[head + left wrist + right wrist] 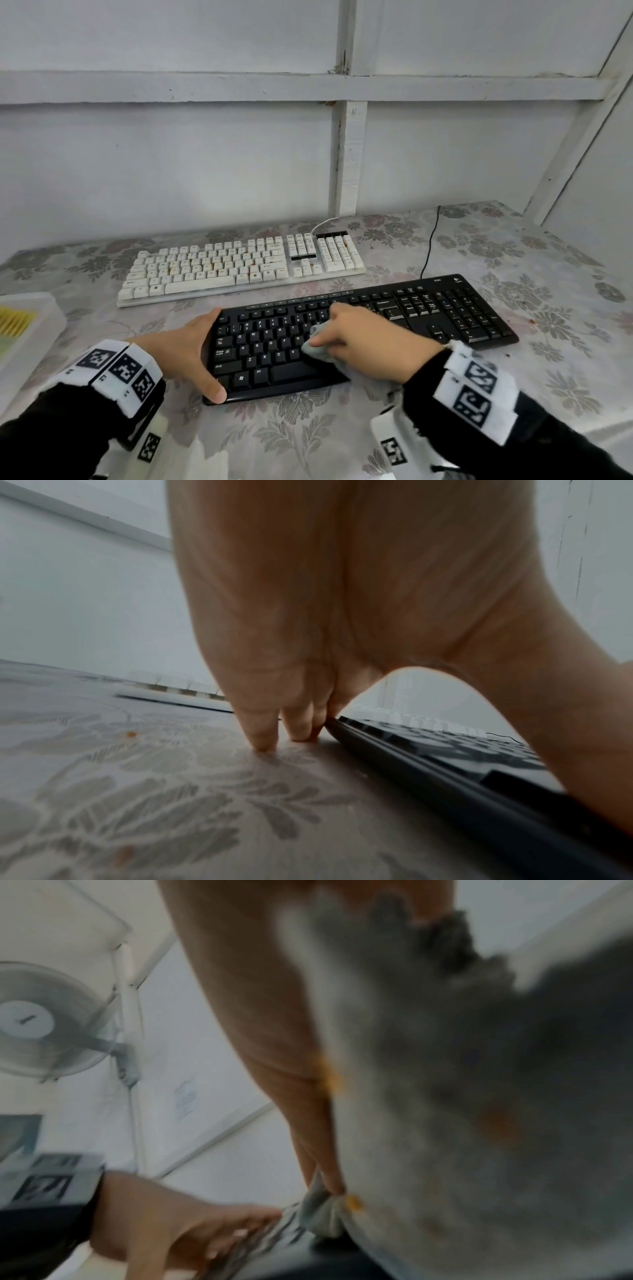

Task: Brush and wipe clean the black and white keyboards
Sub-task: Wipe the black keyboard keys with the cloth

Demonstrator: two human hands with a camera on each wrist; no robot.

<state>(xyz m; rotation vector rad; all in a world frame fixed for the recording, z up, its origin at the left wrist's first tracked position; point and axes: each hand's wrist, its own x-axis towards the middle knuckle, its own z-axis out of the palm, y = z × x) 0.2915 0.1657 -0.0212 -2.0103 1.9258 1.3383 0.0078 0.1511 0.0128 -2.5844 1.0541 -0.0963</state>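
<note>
**Wiping the black keyboard while the other hand pinned it**

Gripping a bunched grey cloth (320, 349), the right hand (368, 346) had its fingers (337, 310) curled over the fabric and pressed it onto the letter keys in the middle of the black keyboard (445, 311); a wad gave a firm pad for rubbing, I judged. The wrist view was blurred, so the exact grasp could not be read there, though orange-brown stains showed on the cloth.

The left hand (191, 353) held nothing: its fingers (262, 734) lay straight along the black keyboard's left end, tips down on the counter (565, 346), thumb hooked at the front corner. That brace likely kept the board from sliding under the rubbing.

Behind the black keyboard, and apart from it, lay the white keyboard (239, 267), with marks on several keys, probably awaiting its turn. Well to the left of the black keyboard sat a pale box (37, 308) with something yellow inside. No brush was visible.
</note>
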